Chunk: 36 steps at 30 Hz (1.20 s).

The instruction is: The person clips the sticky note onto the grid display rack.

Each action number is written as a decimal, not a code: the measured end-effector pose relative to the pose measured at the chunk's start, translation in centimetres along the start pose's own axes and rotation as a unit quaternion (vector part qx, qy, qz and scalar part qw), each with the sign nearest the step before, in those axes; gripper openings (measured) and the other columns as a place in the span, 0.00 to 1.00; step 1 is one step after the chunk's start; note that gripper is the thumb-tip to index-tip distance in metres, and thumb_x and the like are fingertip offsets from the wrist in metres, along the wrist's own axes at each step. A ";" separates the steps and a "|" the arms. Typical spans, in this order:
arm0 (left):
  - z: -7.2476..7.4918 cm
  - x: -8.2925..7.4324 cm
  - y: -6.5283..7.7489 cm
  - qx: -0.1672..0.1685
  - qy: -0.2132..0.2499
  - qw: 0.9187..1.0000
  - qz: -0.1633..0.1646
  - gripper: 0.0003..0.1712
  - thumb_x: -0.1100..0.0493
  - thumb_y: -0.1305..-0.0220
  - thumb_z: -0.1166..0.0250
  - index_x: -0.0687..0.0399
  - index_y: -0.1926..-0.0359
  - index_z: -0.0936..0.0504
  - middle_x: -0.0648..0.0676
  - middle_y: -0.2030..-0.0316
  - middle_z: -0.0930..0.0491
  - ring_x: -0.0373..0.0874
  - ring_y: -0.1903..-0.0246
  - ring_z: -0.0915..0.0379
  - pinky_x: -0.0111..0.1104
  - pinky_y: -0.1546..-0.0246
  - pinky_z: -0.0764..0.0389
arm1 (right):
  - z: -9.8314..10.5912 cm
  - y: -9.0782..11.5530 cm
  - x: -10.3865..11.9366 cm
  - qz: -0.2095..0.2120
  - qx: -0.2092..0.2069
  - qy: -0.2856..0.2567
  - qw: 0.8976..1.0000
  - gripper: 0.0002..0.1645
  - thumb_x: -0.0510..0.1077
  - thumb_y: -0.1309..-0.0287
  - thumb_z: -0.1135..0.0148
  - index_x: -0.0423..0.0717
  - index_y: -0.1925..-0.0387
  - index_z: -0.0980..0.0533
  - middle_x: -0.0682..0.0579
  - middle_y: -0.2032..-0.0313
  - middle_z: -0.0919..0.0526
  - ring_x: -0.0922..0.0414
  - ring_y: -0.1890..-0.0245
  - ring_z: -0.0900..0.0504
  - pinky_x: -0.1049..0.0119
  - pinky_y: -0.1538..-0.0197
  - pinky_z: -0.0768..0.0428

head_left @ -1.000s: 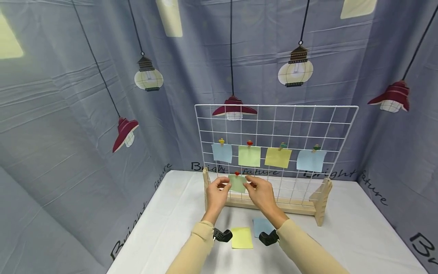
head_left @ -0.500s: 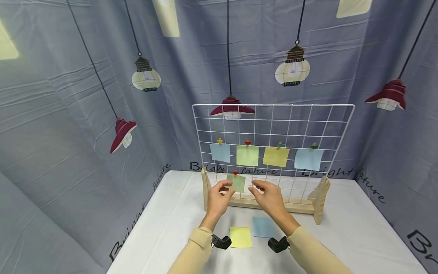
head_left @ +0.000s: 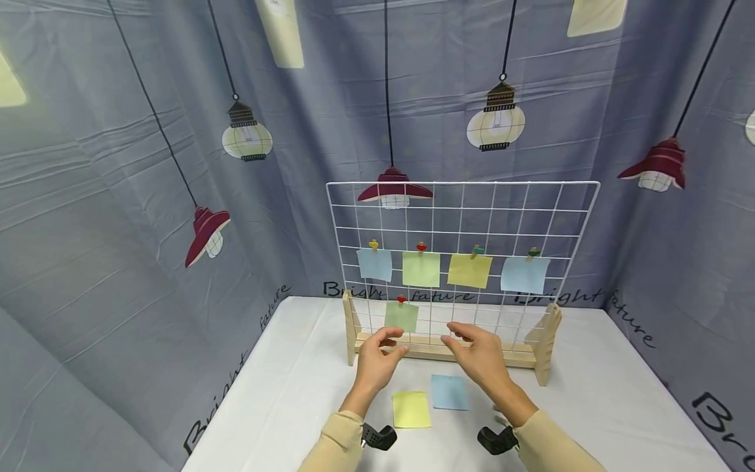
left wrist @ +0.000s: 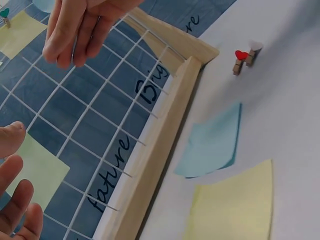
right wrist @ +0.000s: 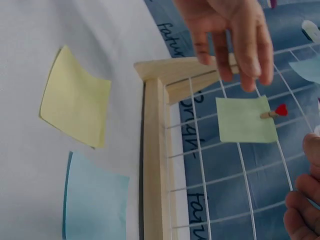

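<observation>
A green sticky note hangs low on the white wire grid, held by a small clothespin with a red heart. My left hand, fingers loosely bent and holding nothing, is just below and in front of that note. To the right of it my right hand is likewise without anything in its fingers, in front of the grid's lower part. Higher up hang a blue note, a light green note, a yellow note and another blue note, each under its own clothespin.
On the white table lie a yellow sticky-note pad and a blue pad. Two small clothespins, one with a red heart, lie near the right end of the grid's wooden base. A printed curtain surrounds the table.
Both hands have let go of the low green note and drawn back and down from the grid, the right one moving further right. The note stays hanging from its clothespin.
</observation>
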<state>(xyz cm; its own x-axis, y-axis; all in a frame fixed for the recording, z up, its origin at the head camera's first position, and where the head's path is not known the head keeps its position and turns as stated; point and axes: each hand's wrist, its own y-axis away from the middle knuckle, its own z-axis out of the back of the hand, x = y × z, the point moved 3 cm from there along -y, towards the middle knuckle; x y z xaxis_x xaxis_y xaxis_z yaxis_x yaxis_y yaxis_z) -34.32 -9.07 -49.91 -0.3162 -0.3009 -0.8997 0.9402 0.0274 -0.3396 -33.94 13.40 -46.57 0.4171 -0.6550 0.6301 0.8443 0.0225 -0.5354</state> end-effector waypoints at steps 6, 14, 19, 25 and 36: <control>-0.2 0.5 0.8 0.017 -0.010 1.000 -0.009 0.18 0.59 0.39 0.26 0.53 0.47 0.14 0.53 0.49 0.14 0.47 0.53 0.20 0.30 0.58 0.20 | 1.8 1.0 -1.3 -0.036 -0.002 0.004 0.999 0.20 0.43 0.41 0.25 0.42 0.47 0.14 0.42 0.49 0.11 0.43 0.53 0.12 0.44 0.50 0.16; -0.3 1.4 1.5 0.022 -0.025 0.999 -0.015 0.18 0.60 0.41 0.24 0.49 0.49 0.14 0.53 0.51 0.12 0.58 0.54 0.19 0.31 0.60 0.21 | 3.5 2.1 -2.3 -0.057 -0.012 0.012 0.998 0.19 0.44 0.40 0.26 0.43 0.48 0.14 0.42 0.51 0.10 0.44 0.53 0.13 0.47 0.52 0.16; -0.2 2.7 1.8 0.018 -0.051 0.999 0.001 0.20 0.59 0.43 0.23 0.49 0.48 0.13 0.54 0.52 0.11 0.52 0.57 0.19 0.37 0.55 0.20 | 3.9 2.8 -2.8 -0.082 0.000 0.001 0.997 0.20 0.45 0.38 0.27 0.41 0.47 0.15 0.41 0.50 0.11 0.43 0.51 0.14 0.48 0.49 0.16; -0.1 4.6 2.0 0.021 -0.059 0.998 0.025 0.21 0.59 0.44 0.22 0.52 0.49 0.13 0.57 0.53 0.12 0.58 0.56 0.19 0.33 0.56 0.22 | 4.6 3.8 -3.8 -0.069 -0.015 0.021 0.997 0.19 0.44 0.40 0.26 0.40 0.49 0.14 0.42 0.51 0.10 0.45 0.54 0.12 0.53 0.53 0.14; -0.6 8.0 3.7 0.054 -0.087 0.992 0.078 0.23 0.60 0.48 0.20 0.59 0.50 0.14 0.56 0.60 0.12 0.42 0.60 0.20 0.32 0.58 0.23 | 5.4 5.6 -5.5 -0.082 -0.019 0.032 0.996 0.19 0.43 0.42 0.25 0.41 0.50 0.13 0.43 0.54 0.09 0.46 0.56 0.11 0.47 0.53 0.15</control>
<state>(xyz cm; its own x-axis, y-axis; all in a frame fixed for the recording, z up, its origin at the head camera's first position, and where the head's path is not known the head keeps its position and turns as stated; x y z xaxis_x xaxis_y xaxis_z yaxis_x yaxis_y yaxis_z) -33.41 -10.82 -58.53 -0.1474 -0.4618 -0.8747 0.9871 -0.0133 -0.1594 -29.70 21.17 -50.03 0.2507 -0.6942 0.6747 0.8852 -0.1178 -0.4500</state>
